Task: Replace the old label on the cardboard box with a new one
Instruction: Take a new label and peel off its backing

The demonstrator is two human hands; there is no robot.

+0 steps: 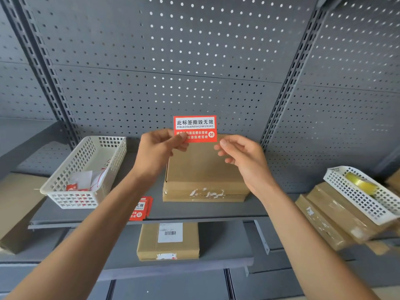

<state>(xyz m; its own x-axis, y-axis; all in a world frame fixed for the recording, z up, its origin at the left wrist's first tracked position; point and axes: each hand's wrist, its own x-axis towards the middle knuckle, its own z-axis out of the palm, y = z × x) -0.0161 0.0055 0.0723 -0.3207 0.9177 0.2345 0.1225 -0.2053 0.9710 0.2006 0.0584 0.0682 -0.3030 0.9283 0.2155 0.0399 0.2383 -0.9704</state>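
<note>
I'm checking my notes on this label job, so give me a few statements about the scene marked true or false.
1. The left hand holds the red label. True.
2. The cardboard box bears an intact old label. False: only torn white residue on its front edge.
3. Spare red labels lie on the shelf. True.
4. The tape roll sits in the left basket. False: it sits in the right basket.
</note>
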